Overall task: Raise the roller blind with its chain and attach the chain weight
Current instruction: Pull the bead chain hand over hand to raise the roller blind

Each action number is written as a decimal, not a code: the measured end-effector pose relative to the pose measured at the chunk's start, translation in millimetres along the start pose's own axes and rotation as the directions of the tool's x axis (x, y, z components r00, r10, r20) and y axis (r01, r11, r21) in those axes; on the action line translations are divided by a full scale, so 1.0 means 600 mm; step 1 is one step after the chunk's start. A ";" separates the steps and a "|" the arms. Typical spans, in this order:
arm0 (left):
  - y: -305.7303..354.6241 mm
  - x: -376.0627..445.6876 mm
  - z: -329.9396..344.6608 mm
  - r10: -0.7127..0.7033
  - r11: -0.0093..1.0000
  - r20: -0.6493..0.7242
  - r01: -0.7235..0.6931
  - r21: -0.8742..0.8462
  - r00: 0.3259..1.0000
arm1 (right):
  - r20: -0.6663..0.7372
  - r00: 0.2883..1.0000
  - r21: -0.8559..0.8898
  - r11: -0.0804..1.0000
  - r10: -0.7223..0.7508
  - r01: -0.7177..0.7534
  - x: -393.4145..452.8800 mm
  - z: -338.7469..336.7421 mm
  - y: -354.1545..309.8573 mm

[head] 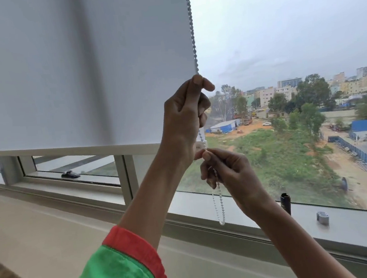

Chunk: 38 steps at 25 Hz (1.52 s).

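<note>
We see the roller blind (77, 68) covering the upper left of the window, its bottom bar (67, 150) level with the top of the small hinged pane. Its upper end runs out of the picture, so the roller itself is cut off.

The bead chain (191, 30) hangs along the blind's right edge. The left hand (186, 118) is closed around it high up, thumb and forefinger pinching where the chain enters the fist; the stretch inside the palm is hidden. Just below, the right hand (228, 170) pinches the chain between thumb and fingertips, the other fingers curled over it. Under this hand the chain drops in a loop (219, 207) of 2 strands that ends above the sill (355, 230).

Between the 2 hands a small pale piece shows against the left wrist; it is too blurred for us to say what it is.

On the sill, right of the loop, stand a dark cylinder (285, 203) and a small grey metal object (322, 217), which we cannot identify. A green sleeve with a red cuff (132, 244) covers the left forearm.
</note>
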<state>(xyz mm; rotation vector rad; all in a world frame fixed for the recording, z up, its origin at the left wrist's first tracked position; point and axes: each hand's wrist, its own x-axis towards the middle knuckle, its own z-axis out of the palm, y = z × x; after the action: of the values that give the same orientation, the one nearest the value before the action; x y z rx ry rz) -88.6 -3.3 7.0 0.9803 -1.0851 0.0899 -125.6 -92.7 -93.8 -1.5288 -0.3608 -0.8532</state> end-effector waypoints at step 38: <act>0.030 0.028 -0.003 0.019 0.997 -0.033 -0.022 -0.077 0.999 | -0.029 0.999 0.004 0.999 -0.041 0.041 0.013 0.009 -0.024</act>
<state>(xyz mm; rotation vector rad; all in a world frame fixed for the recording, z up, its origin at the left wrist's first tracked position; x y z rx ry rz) -87.9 2.2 31.4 0.8956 -1.0615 0.0798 -128.6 -87.0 -78.0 -1.5078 -0.3743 -0.9051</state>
